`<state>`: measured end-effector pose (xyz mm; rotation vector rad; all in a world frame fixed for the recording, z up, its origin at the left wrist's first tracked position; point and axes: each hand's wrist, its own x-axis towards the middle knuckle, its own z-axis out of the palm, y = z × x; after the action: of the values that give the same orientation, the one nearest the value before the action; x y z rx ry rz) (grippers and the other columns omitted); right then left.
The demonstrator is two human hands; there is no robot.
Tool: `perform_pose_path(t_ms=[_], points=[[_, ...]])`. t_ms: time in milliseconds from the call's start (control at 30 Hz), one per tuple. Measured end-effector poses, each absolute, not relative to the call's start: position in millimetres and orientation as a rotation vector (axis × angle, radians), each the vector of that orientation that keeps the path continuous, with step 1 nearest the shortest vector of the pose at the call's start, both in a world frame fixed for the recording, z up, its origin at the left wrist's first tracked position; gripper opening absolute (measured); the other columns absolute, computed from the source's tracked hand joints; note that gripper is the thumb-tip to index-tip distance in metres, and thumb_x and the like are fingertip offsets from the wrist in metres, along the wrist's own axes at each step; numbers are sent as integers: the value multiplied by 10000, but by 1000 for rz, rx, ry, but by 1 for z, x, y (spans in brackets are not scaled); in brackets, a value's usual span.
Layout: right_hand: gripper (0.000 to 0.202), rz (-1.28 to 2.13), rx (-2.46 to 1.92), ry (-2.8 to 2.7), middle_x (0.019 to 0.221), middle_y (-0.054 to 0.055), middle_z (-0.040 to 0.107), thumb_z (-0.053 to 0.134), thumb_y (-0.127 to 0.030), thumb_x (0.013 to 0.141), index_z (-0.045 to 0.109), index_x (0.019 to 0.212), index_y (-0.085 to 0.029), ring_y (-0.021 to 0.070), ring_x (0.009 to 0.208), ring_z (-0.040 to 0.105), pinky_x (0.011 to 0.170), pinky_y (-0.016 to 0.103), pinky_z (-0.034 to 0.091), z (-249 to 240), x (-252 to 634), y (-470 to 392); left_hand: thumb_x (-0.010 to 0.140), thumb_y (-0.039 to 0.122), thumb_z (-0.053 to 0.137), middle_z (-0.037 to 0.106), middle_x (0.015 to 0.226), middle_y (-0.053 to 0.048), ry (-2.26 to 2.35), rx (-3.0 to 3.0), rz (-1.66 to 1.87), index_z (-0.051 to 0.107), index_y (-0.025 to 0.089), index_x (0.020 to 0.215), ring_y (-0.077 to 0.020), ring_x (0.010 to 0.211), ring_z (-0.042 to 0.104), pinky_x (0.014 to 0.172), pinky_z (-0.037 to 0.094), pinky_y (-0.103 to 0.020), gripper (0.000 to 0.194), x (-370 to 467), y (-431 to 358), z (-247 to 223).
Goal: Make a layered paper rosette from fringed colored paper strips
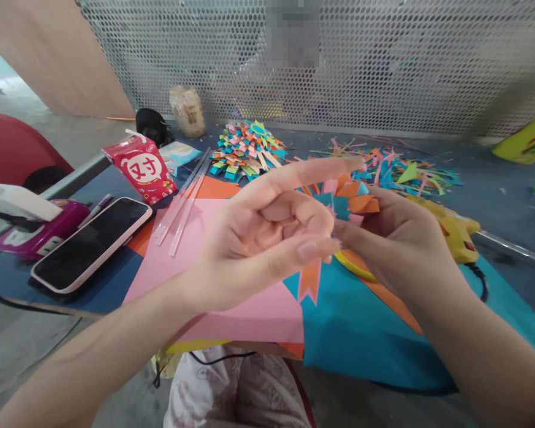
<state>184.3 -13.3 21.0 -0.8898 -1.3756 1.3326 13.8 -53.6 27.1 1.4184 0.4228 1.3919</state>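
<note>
Both my hands are raised over the table around a paper rosette (361, 201) with orange, pink and blue folded petals. My right hand (401, 232) pinches its right side between thumb and fingers. On the left edge, the thumb and bent fingers of my left hand (267, 232) close on the rosette, while the index finger stretches out above it. An orange paper tail (310, 280) with a notched end hangs below my left thumb. Beneath lie pink paper (249, 315) and blue paper (361, 339). A yellow glue gun (450, 229) with a clear glue stick rests behind my right hand.
Finished-looking rosettes (245, 151) are piled at the back, beside loose paper strips (410, 169). Clear glue sticks (185, 208), a red snack packet (140, 166), a phone (91, 244) and a purple power strip (53, 229) lie left. A perforated metal panel (383, 71) bounds the table.
</note>
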Motion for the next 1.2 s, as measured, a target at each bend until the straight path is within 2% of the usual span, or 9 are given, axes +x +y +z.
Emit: perform_pose_path(t_ms=[400, 600, 667, 767, 867, 933, 1033, 1100, 1200], points=[[304, 1328, -891, -1405, 627, -70, 645, 785, -142, 561, 671, 821, -251, 120, 608, 658, 512, 204, 550, 22, 184, -16, 838, 291, 636, 597, 659, 43, 352, 1496, 1351, 639, 306, 1142, -94, 587, 578, 595, 512, -246, 305, 11, -52, 27], [273, 1314, -862, -1407, 573, -92, 556, 776, -132, 581, 667, 801, -252, 80, 562, 610, 524, 178, 542, 22, 184, -15, 834, 300, 644, 564, 647, 33, 334, 1526, 1342, 631, 286, 1154, -98, 608, 568, 594, 521, -243, 320, 11, -51, 26], [238, 1315, -865, -1413, 573, -89, 553, 776, -141, 589, 661, 772, -239, 69, 546, 590, 506, 169, 534, 22, 184, -15, 806, 303, 676, 541, 647, 35, 323, 1489, 1364, 657, 268, 1071, -91, 615, 554, 603, 524, -234, 268, 12, -49, 25], [272, 1303, -909, -1409, 586, -85, 553, 798, -158, 574, 672, 805, -231, 73, 562, 597, 507, 171, 541, 22, 184, -15, 777, 266, 706, 586, 687, 26, 354, 1427, 1431, 673, 230, 779, -87, 694, 580, 653, 531, -213, 49, 14, -45, 26], [298, 1314, -908, -1380, 661, -75, 626, 803, -225, 599, 678, 870, -243, 75, 572, 617, 485, 170, 547, 22, 184, -13, 708, 326, 763, 623, 743, 15, 439, 1451, 1525, 625, 214, 614, -113, 779, 610, 732, 546, -257, 202, 14, -40, 25], [284, 1338, -882, -1363, 673, -76, 652, 800, -244, 611, 673, 864, -241, 61, 545, 609, 456, 147, 537, 22, 184, -12, 689, 364, 774, 643, 793, 15, 460, 1479, 1577, 637, 225, 619, -129, 821, 623, 778, 546, -293, 207, 13, -38, 23], [296, 1340, -878, -1333, 608, -86, 631, 830, -217, 554, 648, 787, -211, 43, 505, 585, 440, 116, 524, 23, 185, -9, 755, 359, 719, 667, 787, 24, 483, 1496, 1629, 687, 260, 709, -139, 834, 638, 773, 542, -311, 114, 10, -35, 19], [328, 1319, -908, -1299, 622, -75, 639, 841, -228, 533, 620, 773, -197, 57, 524, 602, 442, 129, 535, 22, 186, -6, 776, 351, 699, 671, 750, 30, 529, 1480, 1697, 706, 276, 764, -135, 791, 643, 704, 537, -293, 77, 8, -32, 18], [321, 1294, -930, -1277, 644, -56, 634, 818, -278, 588, 600, 806, -186, 82, 556, 624, 461, 177, 567, 20, 189, -2, 747, 338, 730, 672, 716, 42, 499, 1435, 1795, 713, 282, 770, -116, 724, 634, 576, 491, -236, 63, 7, -29, 18]])
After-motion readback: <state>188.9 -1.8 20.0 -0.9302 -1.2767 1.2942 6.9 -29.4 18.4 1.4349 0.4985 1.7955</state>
